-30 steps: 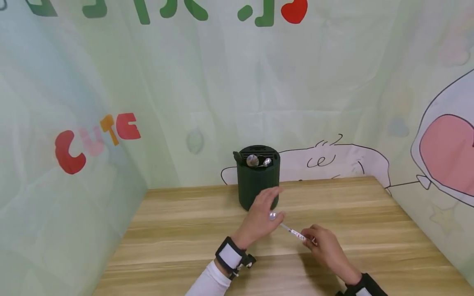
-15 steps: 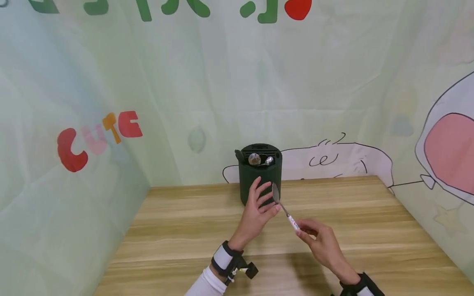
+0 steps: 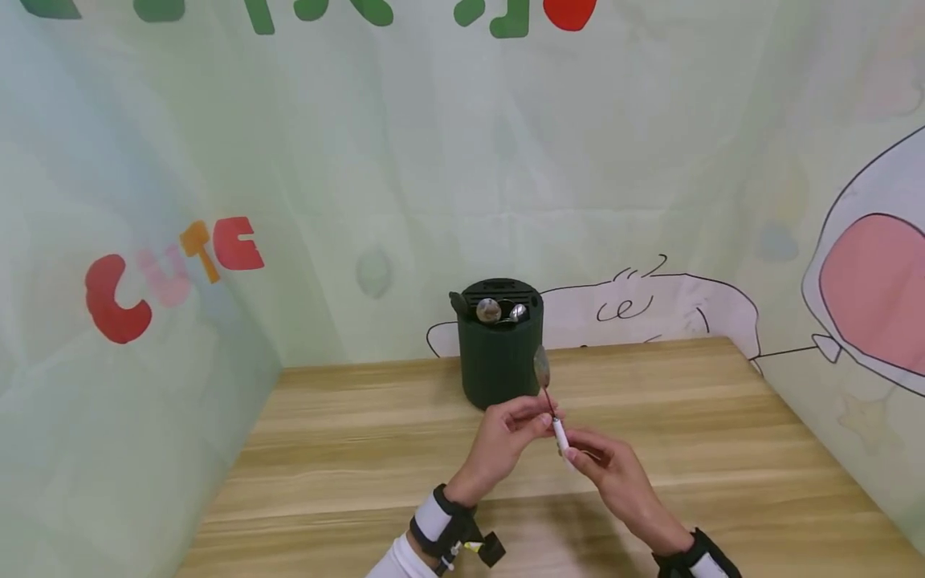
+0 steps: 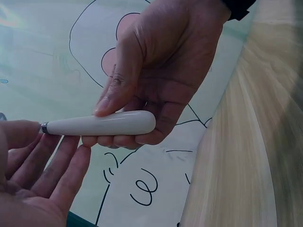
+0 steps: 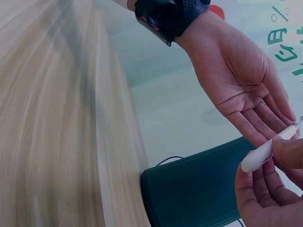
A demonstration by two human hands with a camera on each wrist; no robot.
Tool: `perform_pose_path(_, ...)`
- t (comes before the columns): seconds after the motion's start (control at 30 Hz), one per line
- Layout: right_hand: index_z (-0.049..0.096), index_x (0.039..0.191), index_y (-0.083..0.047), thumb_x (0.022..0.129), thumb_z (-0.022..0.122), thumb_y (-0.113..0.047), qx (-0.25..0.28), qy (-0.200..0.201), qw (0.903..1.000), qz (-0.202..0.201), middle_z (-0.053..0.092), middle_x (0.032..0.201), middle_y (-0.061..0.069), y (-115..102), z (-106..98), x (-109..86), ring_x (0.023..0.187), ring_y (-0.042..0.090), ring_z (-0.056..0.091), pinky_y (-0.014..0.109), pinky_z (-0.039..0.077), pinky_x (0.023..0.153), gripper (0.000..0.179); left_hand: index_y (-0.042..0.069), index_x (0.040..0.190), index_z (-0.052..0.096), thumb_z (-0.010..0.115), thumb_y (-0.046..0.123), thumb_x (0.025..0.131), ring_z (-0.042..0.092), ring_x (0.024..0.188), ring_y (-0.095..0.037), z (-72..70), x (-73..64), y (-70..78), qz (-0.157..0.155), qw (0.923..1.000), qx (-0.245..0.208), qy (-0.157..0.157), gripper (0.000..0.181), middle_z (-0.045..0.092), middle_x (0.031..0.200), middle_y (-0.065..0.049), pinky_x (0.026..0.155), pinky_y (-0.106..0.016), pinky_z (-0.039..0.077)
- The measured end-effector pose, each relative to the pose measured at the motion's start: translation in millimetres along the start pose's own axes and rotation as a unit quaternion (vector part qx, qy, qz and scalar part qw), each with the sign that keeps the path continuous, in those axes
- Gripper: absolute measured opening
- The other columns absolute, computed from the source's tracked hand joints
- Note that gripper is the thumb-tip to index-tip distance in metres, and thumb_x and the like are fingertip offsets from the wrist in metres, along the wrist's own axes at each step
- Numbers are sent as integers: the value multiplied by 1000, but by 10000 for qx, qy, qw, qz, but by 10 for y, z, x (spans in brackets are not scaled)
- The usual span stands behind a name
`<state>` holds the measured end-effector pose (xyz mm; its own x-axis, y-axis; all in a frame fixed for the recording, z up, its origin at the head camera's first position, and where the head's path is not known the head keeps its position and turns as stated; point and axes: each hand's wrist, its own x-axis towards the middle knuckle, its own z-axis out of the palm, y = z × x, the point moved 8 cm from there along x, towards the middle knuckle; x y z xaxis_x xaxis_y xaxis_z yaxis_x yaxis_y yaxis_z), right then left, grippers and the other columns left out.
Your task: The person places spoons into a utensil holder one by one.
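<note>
A metal spoon (image 3: 560, 437) with a white handle is held above the table, its bowl (image 3: 542, 369) pointing up and away from me. My right hand (image 3: 625, 482) pinches the handle between thumb and fingers, as the left wrist view shows with the smooth white handle (image 4: 109, 124). At the metal collar, where handle meets neck, my left hand (image 3: 500, 445) pinches the spoon between thumb and forefinger. Its other fingers (image 4: 59, 168) spread beneath the handle. Behind the hands stands a dark green utensil holder (image 3: 499, 365), with metal spoon bowls (image 3: 488, 311) showing in its top.
The wooden table (image 3: 347, 449) stretches around the hands, and the holder stands near its back edge. A pale printed cloth (image 3: 405, 160) with cartoon drawings hangs behind and along both sides.
The spoon has swung from lying slanted to nearly upright, bowl up. My left hand, earlier with spread fingers beside the bowl, now pinches the neck. The right hand has shifted left with the handle.
</note>
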<state>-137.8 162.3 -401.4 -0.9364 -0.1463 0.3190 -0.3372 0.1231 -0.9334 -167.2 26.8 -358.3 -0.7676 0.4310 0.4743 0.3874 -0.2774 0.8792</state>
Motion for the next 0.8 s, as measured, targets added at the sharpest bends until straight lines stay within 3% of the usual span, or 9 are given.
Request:
perform_pose_path(0.23,63,110,-6,87,62,-15,25,-220,9997,40,61,111,12,46,59,12,97,23,59,31,51,78,24,-4,101,62,57,3,89,61,90,-25,25,-24,261,62,9975,697,67,15,65,96,-19,77,-35,52)
perform_pose_path(0.37,64,109,-12,86,64,-21,-276,97,9995,110,63,109,4,3,1,21,99,19,58,30,50,81,24,-3,99,64,59,6,88,62,85,-20,14,-23,293,95,9940,1085,84,15,67,92,-15,75,-35,53)
perform_pose_path(0.47,62,110,-14,87,64,-21,-560,355,9978,-72,62,109,0,-231,-56,71,99,16,57,30,48,84,24,-3,99,64,59,5,88,62,83,-21,0,-20,337,188,9924,1212,95,14,66,91,-17,74,-36,54)
perform_pose_path(0.7,62,106,-4,88,60,-3,-1072,9,9829,-1496,62,108,9,-1053,65,330,98,19,56,41,48,85,19,-2,98,65,60,2,87,63,81,-25,-46,24,509,486,9881,1458,83,13,66,91,-16,66,-35,55)
perform_pose_path(0.8,64,103,-3,86,61,-1,-1246,60,9795,-1582,63,103,9,-1183,109,418,94,18,57,44,49,84,17,0,97,65,61,2,86,63,80,-23,-62,76,599,658,9840,1653,86,12,66,90,-15,64,-33,55)
